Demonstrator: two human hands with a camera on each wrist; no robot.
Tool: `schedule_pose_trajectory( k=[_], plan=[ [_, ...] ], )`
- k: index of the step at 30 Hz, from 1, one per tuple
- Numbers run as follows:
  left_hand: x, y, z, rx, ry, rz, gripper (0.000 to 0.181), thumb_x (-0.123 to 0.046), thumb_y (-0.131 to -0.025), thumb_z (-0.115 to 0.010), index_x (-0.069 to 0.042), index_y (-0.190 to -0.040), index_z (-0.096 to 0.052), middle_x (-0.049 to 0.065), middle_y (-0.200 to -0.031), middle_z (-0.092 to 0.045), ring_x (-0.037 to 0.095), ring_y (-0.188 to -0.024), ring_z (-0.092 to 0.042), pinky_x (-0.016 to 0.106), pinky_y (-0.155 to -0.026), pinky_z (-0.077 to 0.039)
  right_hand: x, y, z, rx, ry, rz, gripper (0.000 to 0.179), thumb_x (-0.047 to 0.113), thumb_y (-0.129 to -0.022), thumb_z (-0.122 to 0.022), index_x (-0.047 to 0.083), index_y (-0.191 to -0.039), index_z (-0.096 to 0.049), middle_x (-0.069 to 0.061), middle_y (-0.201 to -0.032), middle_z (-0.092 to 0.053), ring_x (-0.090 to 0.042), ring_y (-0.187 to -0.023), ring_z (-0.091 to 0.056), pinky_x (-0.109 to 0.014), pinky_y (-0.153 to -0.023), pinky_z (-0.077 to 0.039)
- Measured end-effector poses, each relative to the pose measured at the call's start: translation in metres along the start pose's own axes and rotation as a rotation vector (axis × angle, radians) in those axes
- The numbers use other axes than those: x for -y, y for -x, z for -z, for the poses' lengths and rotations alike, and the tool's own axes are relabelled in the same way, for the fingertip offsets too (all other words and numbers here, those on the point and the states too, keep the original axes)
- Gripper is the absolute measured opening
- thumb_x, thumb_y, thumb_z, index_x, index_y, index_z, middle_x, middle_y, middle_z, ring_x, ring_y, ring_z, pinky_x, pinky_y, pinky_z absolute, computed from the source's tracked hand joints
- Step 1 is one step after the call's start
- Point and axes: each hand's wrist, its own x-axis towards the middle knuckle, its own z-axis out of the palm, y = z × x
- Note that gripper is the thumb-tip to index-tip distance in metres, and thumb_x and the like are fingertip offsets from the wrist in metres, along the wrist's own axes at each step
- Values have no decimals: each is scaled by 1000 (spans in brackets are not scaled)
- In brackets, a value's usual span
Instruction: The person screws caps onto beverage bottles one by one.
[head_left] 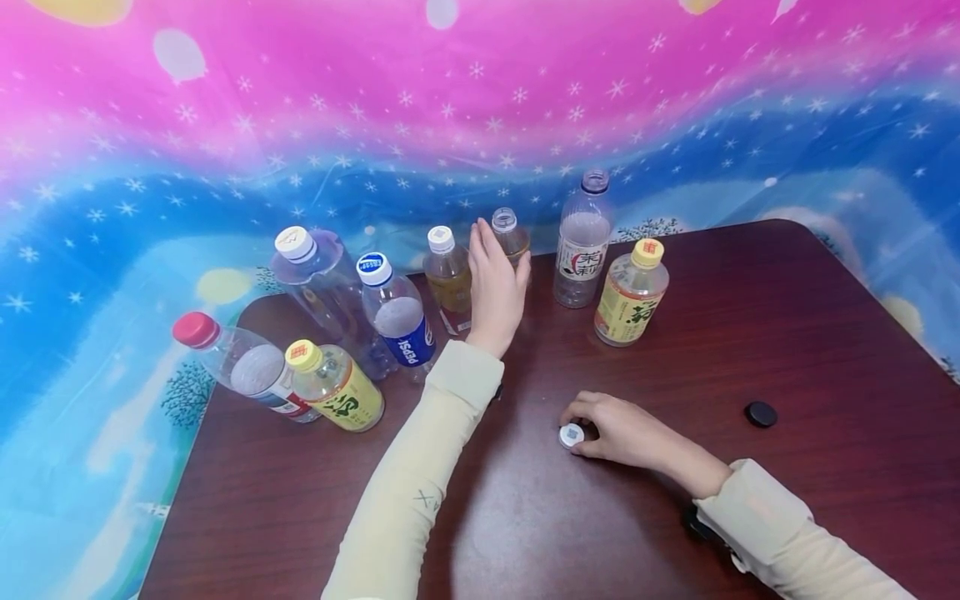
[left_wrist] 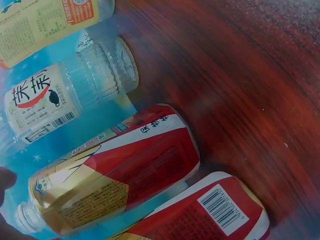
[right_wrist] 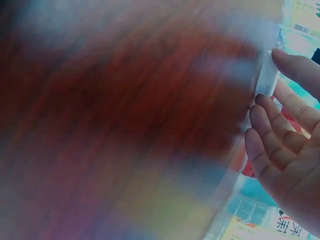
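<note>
My left hand [head_left: 497, 292] reaches beside an uncapped bottle [head_left: 512, 242] with a red and gold label, its fingers fairly straight and the thumb apart. In the left wrist view, part of the thumb [left_wrist: 6, 179] shows near the neck of that bottle [left_wrist: 120, 175]. My right hand [head_left: 626, 429] pinches a white bottle cap [head_left: 572, 435] between thumb and fingers, low over the table. The same cap [right_wrist: 267, 75] is seen edge-on in the right wrist view. Left of my left hand stands a similar bottle [head_left: 450, 287] with a white cap on.
An uncapped clear bottle [head_left: 581, 250] and a yellow-capped bottle [head_left: 632, 296] stand to the right. A Pepsi bottle [head_left: 401, 325], a large clear bottle [head_left: 318, 283], a red-capped bottle [head_left: 251, 367] and another yellow-capped bottle [head_left: 341, 392] stand left. A black cap [head_left: 761, 414] lies on the table [head_left: 840, 333].
</note>
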Motion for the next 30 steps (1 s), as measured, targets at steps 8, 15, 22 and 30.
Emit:
schedule_pose_trajectory(
  k=[8,15,22,30],
  plan=[
    [0,-2,-5,56,-103,60,74,-31,-97,-53,5,-150,-14,27,-152,-25,35,-143,-30,43,-109,-40,2,0,1,0,-8,-29,20,15,-74,-78,17,-91,-67,9,-82,-58,-2,-72,-50,-19,-64,-42],
    [3,-2,-10,25,-138,47,67,-30,-97,-53,4,-147,-23,27,-150,-29,36,-139,-35,46,-103,-46,5,-1,3,-29,6,-71,19,17,-75,-77,16,-90,-67,9,-81,-57,-3,-71,-50,-18,-61,-41],
    [6,3,-12,11,-61,39,65,-34,-93,-59,-2,-141,-29,21,-142,-40,32,-129,-49,46,-99,-49,3,-3,11,-74,5,-154,17,16,-75,-76,16,-90,-66,9,-79,-61,-3,-72,-54,-21,-64,-44],
    [5,18,-6,12,-3,0,74,-36,-90,-63,-8,-148,-26,18,-135,-42,33,-119,-55,46,-92,-53,-2,-1,29,-164,-26,-207,22,13,-78,-71,9,-99,-67,-4,-96,-68,-19,-89,-64,-39,-80,-52]
  ],
)
